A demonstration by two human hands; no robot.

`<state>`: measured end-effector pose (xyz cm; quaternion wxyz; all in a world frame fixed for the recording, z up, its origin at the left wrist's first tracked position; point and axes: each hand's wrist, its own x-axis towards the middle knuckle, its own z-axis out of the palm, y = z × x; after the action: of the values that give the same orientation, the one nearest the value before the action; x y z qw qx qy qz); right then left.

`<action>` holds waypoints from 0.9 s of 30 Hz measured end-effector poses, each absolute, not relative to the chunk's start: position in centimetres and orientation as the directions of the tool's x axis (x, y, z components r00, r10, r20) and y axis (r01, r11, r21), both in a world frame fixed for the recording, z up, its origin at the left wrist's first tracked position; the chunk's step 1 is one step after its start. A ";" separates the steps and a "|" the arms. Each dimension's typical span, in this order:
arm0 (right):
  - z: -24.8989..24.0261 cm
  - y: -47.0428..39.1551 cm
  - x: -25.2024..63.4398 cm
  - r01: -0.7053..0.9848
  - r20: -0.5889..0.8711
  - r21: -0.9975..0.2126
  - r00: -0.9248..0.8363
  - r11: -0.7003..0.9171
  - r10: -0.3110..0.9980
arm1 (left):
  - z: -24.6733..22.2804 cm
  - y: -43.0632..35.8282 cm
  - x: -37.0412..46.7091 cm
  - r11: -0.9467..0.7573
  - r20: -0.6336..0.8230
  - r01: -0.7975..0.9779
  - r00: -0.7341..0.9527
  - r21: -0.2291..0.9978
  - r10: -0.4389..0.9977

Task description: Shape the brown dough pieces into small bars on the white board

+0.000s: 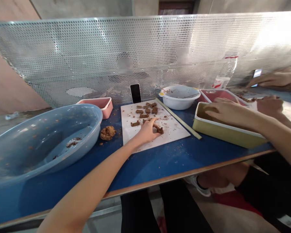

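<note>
No legible text, red print [217, 83] on clear bottle [226, 73] too blurred to read

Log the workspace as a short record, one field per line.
Left hand: thumb and fingers around a brown clay-like piece
Right hand: not in view
Work surface: white board on blue table
Also on board: more brown pieces
Left of board: light-blue basin, brown lump
Behind board: smartphone
Right of board: white basin, olive-green box

We have a basin [53, 136] at the table's [160, 168] left, a clay lump [108, 133] just to its right. Mid-table, our board [177, 131] bears clay pieces [144, 116]; a phone [135, 94] stands behind it, a stick [181, 122] lies along its right side. Farther right, a bowl [179, 103] sits far, a planter box [223, 134] near. A perforated partition [99, 64] runs behind.
</note>
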<state>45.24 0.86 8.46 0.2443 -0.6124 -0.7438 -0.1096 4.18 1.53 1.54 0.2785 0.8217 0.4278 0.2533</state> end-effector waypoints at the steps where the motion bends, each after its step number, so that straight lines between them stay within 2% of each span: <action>1: 8.6 0.7 43.9 0.944 0.429 -0.099 -0.245 0.315 0.869 | 1.6 1.4 4.2 -0.471 0.173 0.578 0.495 0.667 0.852; 5: 8.2 0.2 37.0 0.792 0.345 -0.149 -0.519 0.591 0.782 | 1.6 0.9 4.4 -0.443 0.179 0.630 0.438 0.638 0.881; 8: 6.3 0.6 32.0 0.693 0.359 -0.208 -0.603 0.691 0.713 | 1.6 0.6 4.5 -0.434 0.186 0.654 0.414 0.620 0.891; 16: 0.3 1.3 27.7 0.762 0.455 -0.270 -0.438 0.589 0.775 | 1.0 0.2 4.7 -0.423 0.228 0.687 0.361 0.590 0.904; 19: -0.2 1.2 27.6 0.772 0.465 -0.297 -0.397 0.562 0.791 | 0.9 0.2 4.7 -0.429 0.237 0.680 0.362 0.594 0.902; 27: 0.1 1.4 27.7 0.746 0.435 -0.300 -0.448 0.595 0.781 | 1.3 0.0 5.0 -0.426 0.223 0.687 0.369 0.589 0.902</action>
<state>27.67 1.40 0.15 0.2729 -0.4491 -0.8502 0.0320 4.95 0.00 1.28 0.2037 0.8018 0.4955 0.2648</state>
